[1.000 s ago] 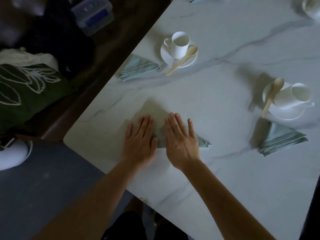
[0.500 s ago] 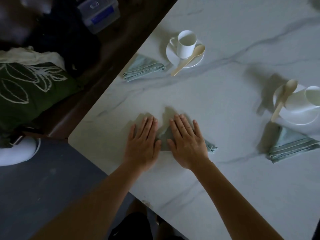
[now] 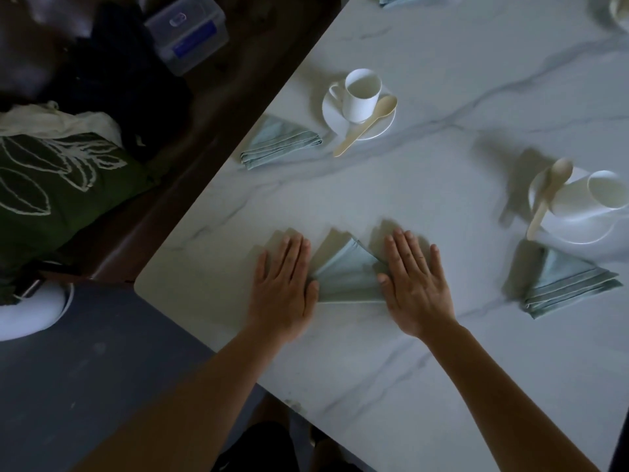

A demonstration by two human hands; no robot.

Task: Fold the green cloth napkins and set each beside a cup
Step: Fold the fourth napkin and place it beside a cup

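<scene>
Both grips pressed flat on a green napkin near the corner of the marble worktop (image 3: 442, 80).

My left grip (image 3: 284, 287) and right grip (image 3: 413, 287) lie palm down with fingers straight and together, clamped on nothing. The napkin I am folding (image 3: 350, 277) shows as a triangle between them. Its left corner meets my left thumb and its right corner is tucked under my right thumb side. Farther off on the left, a folded napkin (image 3: 280, 144) lies just beside a saucer (image 3: 386, 126) bearing an upright white cup (image 3: 360, 95) and a wooden spoon (image 3: 366, 126). On the right, a second folded napkin (image 3: 571, 284) lies just beside another saucer (image 3: 578, 229) with its cup (image 3: 606, 190) and spoon (image 3: 549, 195). I cannot tell whether that cup stands upright.
</scene>
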